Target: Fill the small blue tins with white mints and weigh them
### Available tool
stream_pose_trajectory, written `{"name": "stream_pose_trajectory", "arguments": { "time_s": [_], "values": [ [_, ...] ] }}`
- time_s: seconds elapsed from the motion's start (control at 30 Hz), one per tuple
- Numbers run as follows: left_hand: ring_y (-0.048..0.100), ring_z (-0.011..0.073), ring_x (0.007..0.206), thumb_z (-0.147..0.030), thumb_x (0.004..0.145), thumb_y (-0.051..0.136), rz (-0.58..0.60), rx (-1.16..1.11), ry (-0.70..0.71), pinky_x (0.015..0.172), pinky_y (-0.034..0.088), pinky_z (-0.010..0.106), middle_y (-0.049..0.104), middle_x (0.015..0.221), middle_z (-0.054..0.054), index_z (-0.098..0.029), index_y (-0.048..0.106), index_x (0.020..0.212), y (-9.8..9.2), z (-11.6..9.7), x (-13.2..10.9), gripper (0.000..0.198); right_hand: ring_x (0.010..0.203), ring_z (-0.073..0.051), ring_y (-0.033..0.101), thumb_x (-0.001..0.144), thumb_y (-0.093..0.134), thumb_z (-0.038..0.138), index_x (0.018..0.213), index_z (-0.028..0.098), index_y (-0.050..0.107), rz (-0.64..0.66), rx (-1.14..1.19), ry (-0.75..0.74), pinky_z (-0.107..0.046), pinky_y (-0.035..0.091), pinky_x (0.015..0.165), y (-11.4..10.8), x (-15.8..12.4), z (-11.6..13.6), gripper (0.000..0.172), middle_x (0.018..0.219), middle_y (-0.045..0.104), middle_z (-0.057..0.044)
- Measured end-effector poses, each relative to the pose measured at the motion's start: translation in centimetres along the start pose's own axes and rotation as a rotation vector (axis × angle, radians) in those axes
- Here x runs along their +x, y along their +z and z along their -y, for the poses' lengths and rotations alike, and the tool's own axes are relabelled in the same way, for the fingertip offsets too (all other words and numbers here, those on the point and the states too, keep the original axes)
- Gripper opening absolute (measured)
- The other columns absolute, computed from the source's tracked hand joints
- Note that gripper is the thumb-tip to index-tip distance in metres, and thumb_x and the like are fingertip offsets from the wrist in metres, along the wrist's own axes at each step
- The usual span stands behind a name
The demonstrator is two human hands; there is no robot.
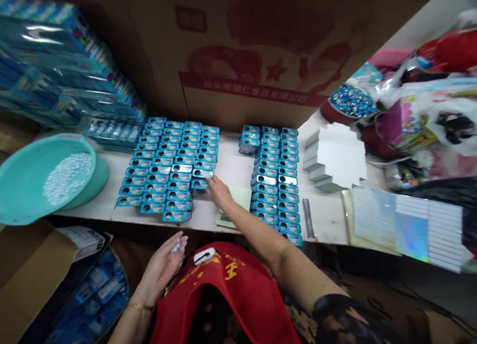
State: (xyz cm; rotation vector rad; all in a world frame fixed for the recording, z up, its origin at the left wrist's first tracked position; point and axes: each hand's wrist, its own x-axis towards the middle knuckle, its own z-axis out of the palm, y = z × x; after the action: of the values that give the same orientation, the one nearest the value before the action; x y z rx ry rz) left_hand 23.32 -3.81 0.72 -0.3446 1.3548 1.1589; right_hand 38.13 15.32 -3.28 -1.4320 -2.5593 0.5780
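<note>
My right hand (220, 191) reaches over the white table, its fingers closed at the end of a small blue box (200, 184). That box is the nearest one in the fourth column of the left block of blue boxes (160, 170), each with a dark round hole in its top. Palm up below the table's front edge, my left hand (169, 258) is cupped around a few small white pieces (176, 246). Across a gap, a second block of blue boxes (278, 180) stands in columns. A pale green flat object (227, 221) lies partly under my right forearm.
A turquoise basin (97, 180) of small white pieces stands left, before stacked wrapped blue boxes (63, 61). A large carton (242, 36) walls the back. White folded cartons (341, 153), holographic sheets (410, 230) and a tub of blue items (352, 102) are right. An open carton (40, 274) sits lower left.
</note>
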Motion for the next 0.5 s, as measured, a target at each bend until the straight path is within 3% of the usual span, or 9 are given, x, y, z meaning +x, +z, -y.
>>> {"name": "stream_pose_trajectory", "arguments": {
  "time_s": [0.1, 0.2, 0.3, 0.4, 0.5],
  "values": [
    [0.065, 0.0123, 0.071, 0.004, 0.078, 0.044, -0.011, 0.025, -0.010, 0.062, 0.054, 0.018, 0.067, 0.088, 0.013, -0.008, 0.050, 0.118, -0.4, 0.2, 0.3, 0.042, 0.096, -0.015, 0.050, 0.087, 0.045, 0.029, 0.117, 0.019, 0.049, -0.081, -0.017, 0.001, -0.024, 0.044, 0.080, -1.7, 0.9, -3.9, 0.032, 0.114, 0.051, -0.006],
    [0.066, 0.0137, 0.075, 0.002, 0.078, 0.045, -0.027, 0.025, -0.007, 0.064, 0.054, 0.019, 0.067, 0.089, 0.013, -0.010, 0.048, 0.121, -0.6, 0.3, 0.5, 0.044, 0.098, -0.020, 0.047, 0.087, 0.043, 0.026, 0.111, 0.018, 0.055, -0.267, -0.114, 0.167, -0.030, 0.041, 0.081, -5.2, 3.4, -9.8, 0.028, 0.114, 0.051, -0.010],
    [0.066, 0.0141, 0.076, 0.002, 0.077, 0.047, -0.058, 0.000, 0.019, 0.066, 0.054, 0.019, 0.067, 0.089, 0.012, -0.010, 0.049, 0.120, -0.5, 0.5, 0.3, 0.044, 0.093, -0.024, 0.045, 0.085, 0.043, 0.023, 0.103, 0.020, 0.060, -0.295, -0.262, 0.261, -0.036, 0.039, 0.074, -7.5, 7.0, -14.4, 0.025, 0.106, 0.053, -0.013],
    [0.066, 0.0137, 0.073, 0.002, 0.077, 0.048, -0.073, -0.017, 0.023, 0.064, 0.054, 0.019, 0.067, 0.088, 0.013, -0.009, 0.051, 0.118, -0.3, 0.7, -0.1, 0.043, 0.091, -0.025, 0.044, 0.084, 0.040, 0.016, 0.091, 0.020, 0.064, -0.245, -0.365, 0.208, -0.038, 0.036, 0.073, -7.7, 9.1, -16.4, 0.026, 0.101, 0.054, -0.014],
    [0.065, 0.0135, 0.071, 0.002, 0.077, 0.049, -0.041, -0.027, 0.021, 0.064, 0.054, 0.020, 0.067, 0.087, 0.013, -0.009, 0.053, 0.114, 0.3, 0.8, -0.4, 0.039, 0.096, -0.027, 0.042, 0.083, 0.039, 0.013, 0.082, 0.018, 0.064, -0.222, -0.446, 0.082, -0.040, 0.033, 0.076, -7.7, 8.2, -16.1, 0.026, 0.105, 0.052, -0.014]
  ]
}}
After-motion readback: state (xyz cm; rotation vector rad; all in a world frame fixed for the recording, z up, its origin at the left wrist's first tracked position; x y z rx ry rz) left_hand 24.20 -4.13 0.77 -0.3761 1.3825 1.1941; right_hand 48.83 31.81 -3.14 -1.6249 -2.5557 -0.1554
